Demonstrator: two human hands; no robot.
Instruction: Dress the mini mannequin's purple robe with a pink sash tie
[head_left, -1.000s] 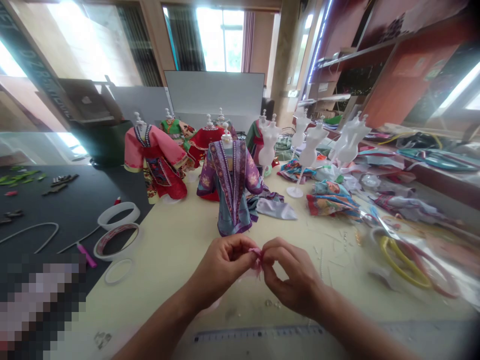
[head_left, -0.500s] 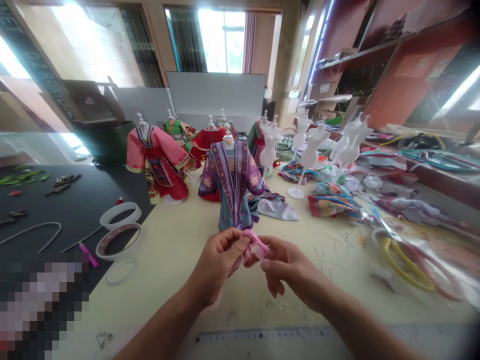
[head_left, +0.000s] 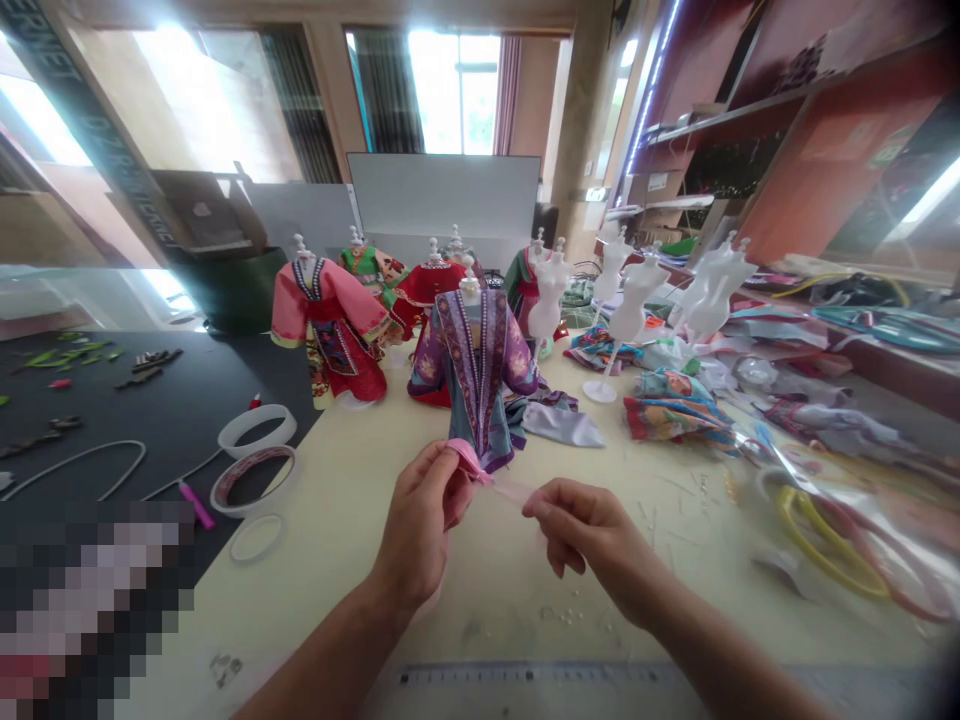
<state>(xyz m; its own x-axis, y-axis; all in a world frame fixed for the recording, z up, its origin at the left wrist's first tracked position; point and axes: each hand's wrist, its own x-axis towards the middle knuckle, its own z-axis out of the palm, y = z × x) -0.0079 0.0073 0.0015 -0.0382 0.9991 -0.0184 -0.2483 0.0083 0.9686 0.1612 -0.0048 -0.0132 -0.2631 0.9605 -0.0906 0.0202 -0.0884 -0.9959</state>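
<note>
My left hand (head_left: pixel 418 515) is closed in a pinch on a folded piece of pink ribbon (head_left: pixel 468 458), gathered to a narrow point on its right side. From that point a thin, pale, see-through strip (head_left: pixel 508 491) runs to my right hand (head_left: pixel 589 525), whose thumb and forefinger are pressed together on its far end. Whether the strip is ribbon or thread-like tape, I cannot make out. Just beyond my hands stands a small purple and blue-grey robe (head_left: pixel 480 375) on a doll-size dress form.
Pink and red doll outfits (head_left: pixel 330 330) stand behind on the left. Bare white dress forms (head_left: pixel 636 300) and folded fabrics (head_left: pixel 679 410) are at right. Tape rolls (head_left: pixel 253 480) lie left, a ruler (head_left: pixel 529 673) along the near edge, and small beads (head_left: pixel 566 612) before me.
My right hand has moved away to the right from the pink ribbon, drawing the pale strip out straight. My left hand has shifted slightly left with the ribbon. The view has turned a little.
</note>
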